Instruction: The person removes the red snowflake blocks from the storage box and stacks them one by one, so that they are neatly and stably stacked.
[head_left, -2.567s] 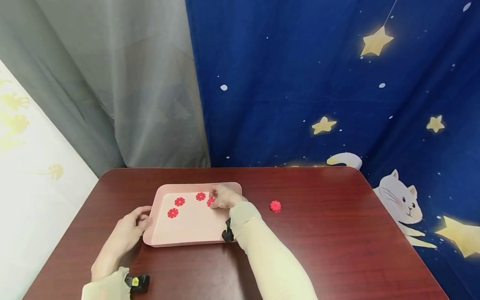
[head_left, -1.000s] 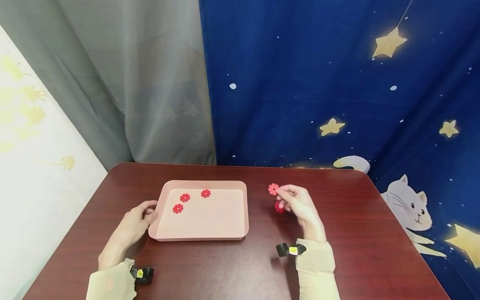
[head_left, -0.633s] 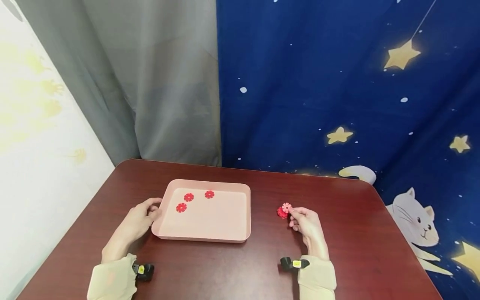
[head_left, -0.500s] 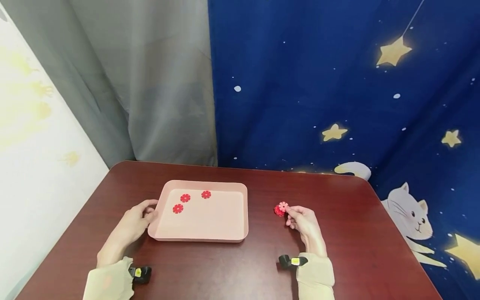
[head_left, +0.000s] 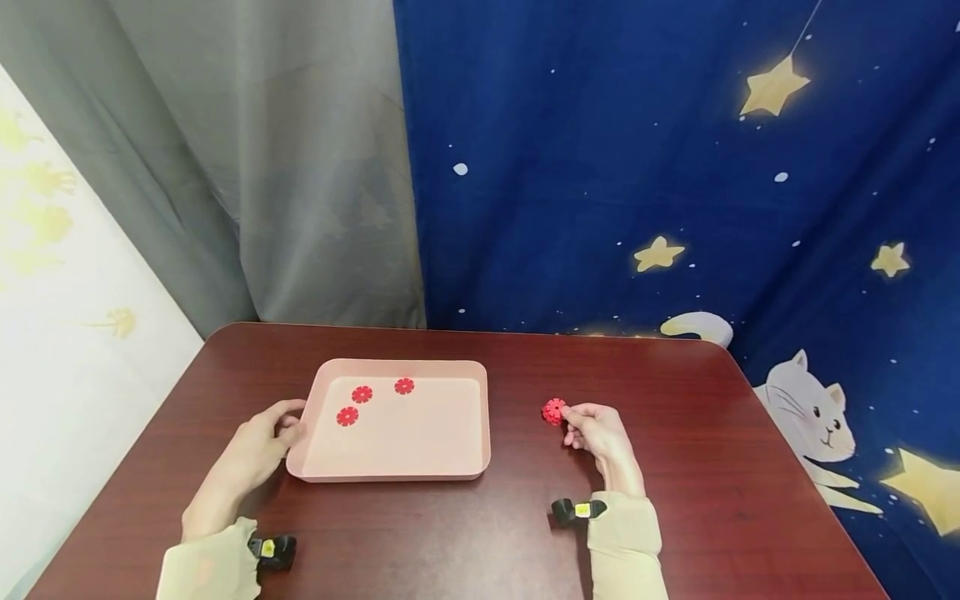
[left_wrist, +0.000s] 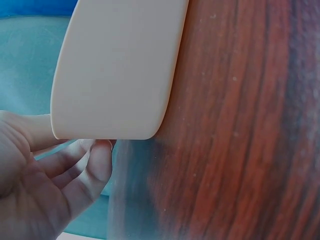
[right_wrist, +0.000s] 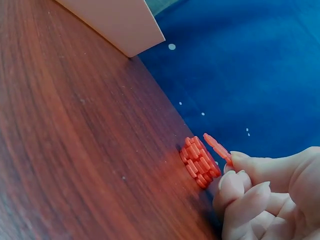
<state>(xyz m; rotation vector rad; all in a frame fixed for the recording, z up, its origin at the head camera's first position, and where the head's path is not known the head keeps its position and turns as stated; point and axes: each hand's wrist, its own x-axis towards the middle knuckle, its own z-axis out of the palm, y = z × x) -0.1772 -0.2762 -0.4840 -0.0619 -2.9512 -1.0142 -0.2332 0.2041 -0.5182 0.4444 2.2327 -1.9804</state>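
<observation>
One red disc (right_wrist: 218,149) is pinched in my right hand (head_left: 600,433), now lined up close over the stack (right_wrist: 200,162) at ten o'clock instead of off to its side; I judge the pile nearly one taller. Across the counter (head_left: 712,467), the tray (head_left: 427,442) holds three discs (head_left: 404,386), down from four; my left hand (head_left: 243,458) touches its nine-o'clock end, whether gripping I can't tell.

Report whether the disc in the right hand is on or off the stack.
Off: the right wrist view shows a gap between the pinched disc and the stack.

room over table (head_left: 517,450) between tray (head_left: 420,442) and disc stack (right_wrist: 200,162), tray walls (head_left: 390,478) raised
</observation>
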